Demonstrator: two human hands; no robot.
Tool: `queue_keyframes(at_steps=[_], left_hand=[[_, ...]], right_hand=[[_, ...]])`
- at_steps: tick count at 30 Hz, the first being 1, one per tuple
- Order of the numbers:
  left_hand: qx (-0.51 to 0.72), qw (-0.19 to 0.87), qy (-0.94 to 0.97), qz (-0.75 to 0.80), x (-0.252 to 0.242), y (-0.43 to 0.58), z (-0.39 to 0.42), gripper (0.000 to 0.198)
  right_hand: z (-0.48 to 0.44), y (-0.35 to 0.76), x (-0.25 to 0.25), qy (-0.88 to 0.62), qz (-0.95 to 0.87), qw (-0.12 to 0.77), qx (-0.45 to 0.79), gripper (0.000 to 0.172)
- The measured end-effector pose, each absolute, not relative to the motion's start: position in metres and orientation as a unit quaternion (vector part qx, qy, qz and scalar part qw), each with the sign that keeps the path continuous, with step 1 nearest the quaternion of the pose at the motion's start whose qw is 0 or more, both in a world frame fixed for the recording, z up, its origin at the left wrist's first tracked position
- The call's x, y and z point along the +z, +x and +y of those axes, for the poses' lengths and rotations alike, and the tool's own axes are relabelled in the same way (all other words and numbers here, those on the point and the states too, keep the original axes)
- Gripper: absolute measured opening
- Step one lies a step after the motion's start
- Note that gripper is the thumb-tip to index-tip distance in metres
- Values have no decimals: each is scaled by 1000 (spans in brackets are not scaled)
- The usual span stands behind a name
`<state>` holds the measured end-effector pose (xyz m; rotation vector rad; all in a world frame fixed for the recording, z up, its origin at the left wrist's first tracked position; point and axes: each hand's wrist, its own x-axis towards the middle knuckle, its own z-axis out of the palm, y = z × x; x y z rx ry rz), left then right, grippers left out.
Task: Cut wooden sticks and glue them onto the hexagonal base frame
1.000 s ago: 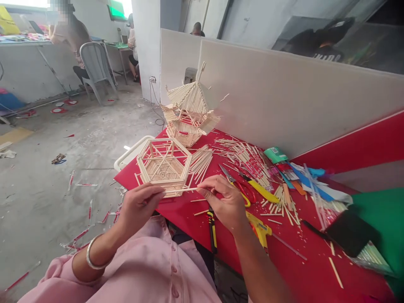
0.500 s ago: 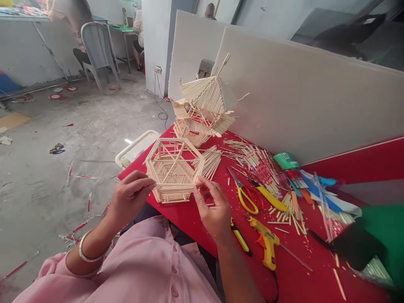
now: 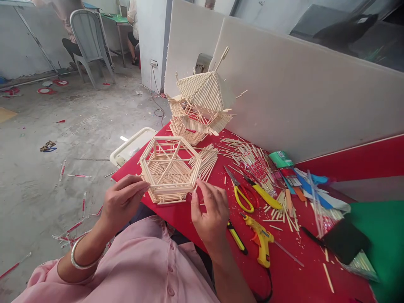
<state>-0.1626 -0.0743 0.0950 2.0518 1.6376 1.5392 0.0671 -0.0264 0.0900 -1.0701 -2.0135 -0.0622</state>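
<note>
A hexagonal stick frame, built of pale thin wooden sticks with a patterned stick floor, stands at the near edge of the red table. Its front left corner is pinched between the thumb and forefinger of my left hand. At the front right corner, my right hand has its thumb and forefinger closed on the frame, and its other fingers are curled. Behind it rises a pagoda-like stick model with a sloped roof. A heap of loose sticks lies just right of the frame.
Yellow-handled scissors, red-and-yellow pliers, a yellow cutter knife and a yellow glue gun lie to the right. Beyond them are more sticks and a green roll. White boards stand behind the table.
The view has shifted slightly, so the whole scene sits a little further left. Both hands stay at the front corners of the stick frame, with little visible change in their grip.
</note>
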Motion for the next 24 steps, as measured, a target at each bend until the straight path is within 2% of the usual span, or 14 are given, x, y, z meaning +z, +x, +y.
queue_keyframes(at_steps=[24], left_hand=[[490, 19, 699, 521, 101, -165, -75, 21]], right_hand=[[-25, 67, 90, -457, -795, 398, 31, 53]])
